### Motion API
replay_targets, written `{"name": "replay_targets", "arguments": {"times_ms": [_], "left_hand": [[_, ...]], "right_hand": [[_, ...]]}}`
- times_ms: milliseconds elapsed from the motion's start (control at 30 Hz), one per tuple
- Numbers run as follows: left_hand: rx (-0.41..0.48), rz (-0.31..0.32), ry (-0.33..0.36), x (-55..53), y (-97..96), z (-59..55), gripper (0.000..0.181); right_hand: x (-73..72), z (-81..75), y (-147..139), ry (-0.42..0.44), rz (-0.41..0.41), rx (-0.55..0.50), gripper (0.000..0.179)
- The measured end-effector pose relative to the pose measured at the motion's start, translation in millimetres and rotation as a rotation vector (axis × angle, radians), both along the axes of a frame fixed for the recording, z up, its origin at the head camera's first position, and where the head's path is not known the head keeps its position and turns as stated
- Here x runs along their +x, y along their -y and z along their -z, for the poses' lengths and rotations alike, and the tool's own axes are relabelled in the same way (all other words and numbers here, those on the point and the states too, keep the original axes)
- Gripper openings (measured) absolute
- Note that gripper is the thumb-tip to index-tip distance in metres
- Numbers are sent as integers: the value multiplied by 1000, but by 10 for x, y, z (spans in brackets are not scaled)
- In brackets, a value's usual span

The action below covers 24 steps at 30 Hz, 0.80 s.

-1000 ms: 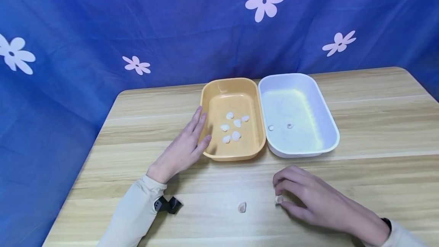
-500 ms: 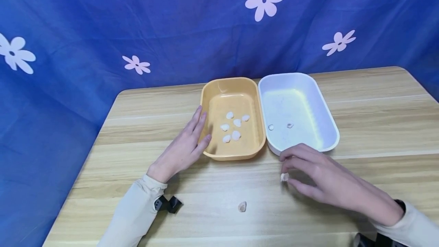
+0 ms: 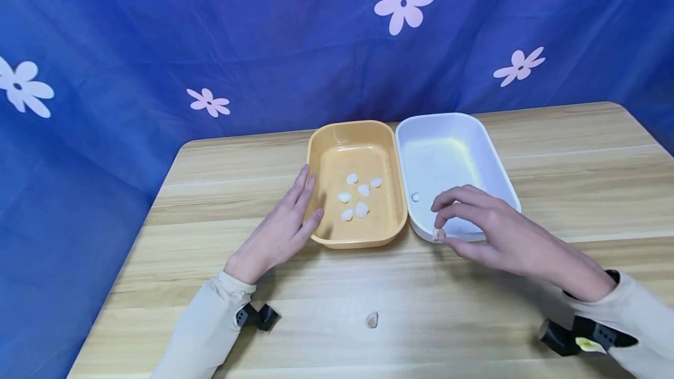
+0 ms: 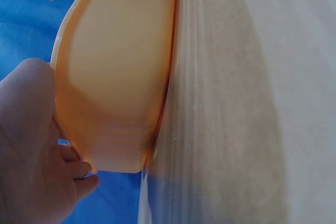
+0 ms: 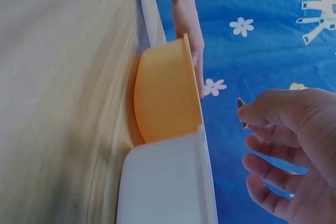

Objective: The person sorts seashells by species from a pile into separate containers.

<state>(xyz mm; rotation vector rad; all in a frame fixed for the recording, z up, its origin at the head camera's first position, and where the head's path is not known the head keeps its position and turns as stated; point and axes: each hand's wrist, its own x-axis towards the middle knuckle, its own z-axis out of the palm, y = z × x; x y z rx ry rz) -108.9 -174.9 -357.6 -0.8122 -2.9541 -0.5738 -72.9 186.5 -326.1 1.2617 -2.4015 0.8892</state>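
My right hand point(image 3: 489, 230) pinches a small brownish-white seashell point(image 3: 439, 234) between thumb and fingertips, over the near rim of the white tub point(image 3: 429, 133). In the right wrist view this seashell point(image 5: 241, 111) shows edge-on at the thumb tip, the other fingers loosely bent. One small shell point(image 3: 415, 197) is visible in the white tub; the hand covers part of its floor. My left hand point(image 3: 276, 230) rests against the left rim of the orange tub point(image 3: 358, 243), fingers extended. Several white shells point(image 3: 361, 209) lie inside that tub. Another brownish shell point(image 3: 371, 320) lies on the table.
Both tubs stand side by side towards the back of the wood-grain table point(image 3: 221, 192). A blue curtain point(image 3: 295, 45) with flower prints hangs behind the table. Black wrist devices sit on the left sleeve point(image 3: 205, 320) and the right sleeve point(image 3: 632, 320).
My right hand has lifted the seashell from the table and carried it forward to the white tub's near edge. The left hand stays in place.
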Motion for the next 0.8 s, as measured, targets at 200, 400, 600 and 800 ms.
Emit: {"name": "replay_targets", "arguments": {"times_ms": [200, 400, 600, 800], "left_hand": [[-4, 2, -4, -6, 6, -2, 65], [-1, 6, -5, -7, 8, -16, 66], [6, 9, -2, -12, 8, -9, 66], [7, 11, 3, -4, 4, -8, 66]], "right_hand": [[-161, 9, -29, 2, 11, -3, 28], [-332, 44, -59, 5, 49, 20, 26], [-502, 88, -76, 42, 107, 65, 23], [-658, 132, -81, 137, 165, 136, 14]]}}
